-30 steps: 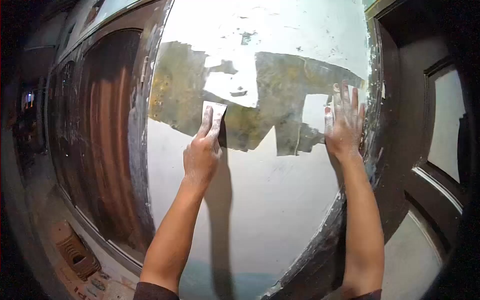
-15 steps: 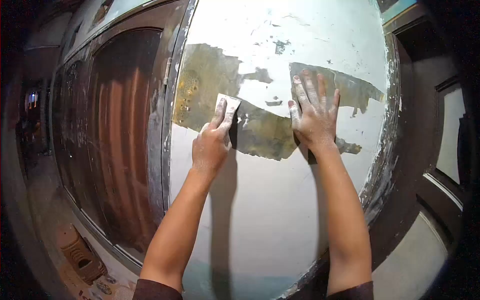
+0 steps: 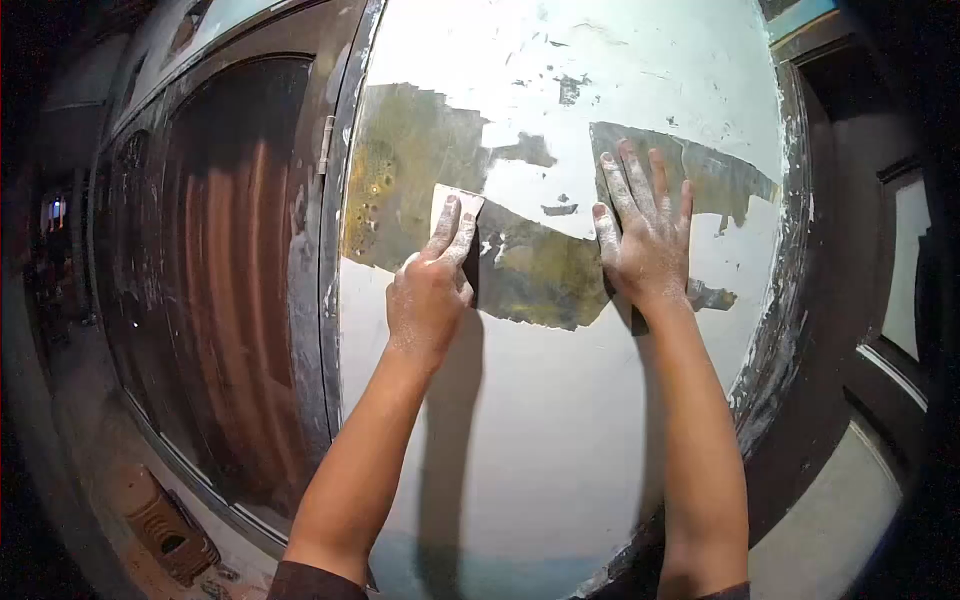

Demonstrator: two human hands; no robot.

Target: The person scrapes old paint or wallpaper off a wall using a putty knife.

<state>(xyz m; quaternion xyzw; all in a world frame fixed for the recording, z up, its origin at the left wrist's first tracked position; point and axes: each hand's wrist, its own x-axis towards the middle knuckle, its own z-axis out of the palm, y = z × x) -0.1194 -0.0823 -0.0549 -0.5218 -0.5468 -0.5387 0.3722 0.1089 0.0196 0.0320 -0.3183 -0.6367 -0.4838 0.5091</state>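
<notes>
My left hand (image 3: 428, 290) presses a small white rectangular pad (image 3: 455, 205), which looks like folded sandpaper, against the wall (image 3: 540, 420). Two fingers lie over the pad, and white dust coats them. The pad sits on a bare olive-brown patch (image 3: 420, 130) where the white coating is gone. To the right, my right hand (image 3: 645, 235) rests with fingers spread on another bare patch (image 3: 725, 175), holding nothing. Its fingers are dusty white too. Ragged white edges border both patches.
A dark wooden door (image 3: 235, 280) with a hinge stands left of the wall. On the right is a dark panelled door (image 3: 850, 330) behind a paint-smeared frame (image 3: 790, 260). A brown moulded object (image 3: 165, 525) lies on the floor at lower left.
The view has shifted slightly. Against the wall, the pad under my left hand has moved a little left, and my right hand sits slightly further right, still spread.
</notes>
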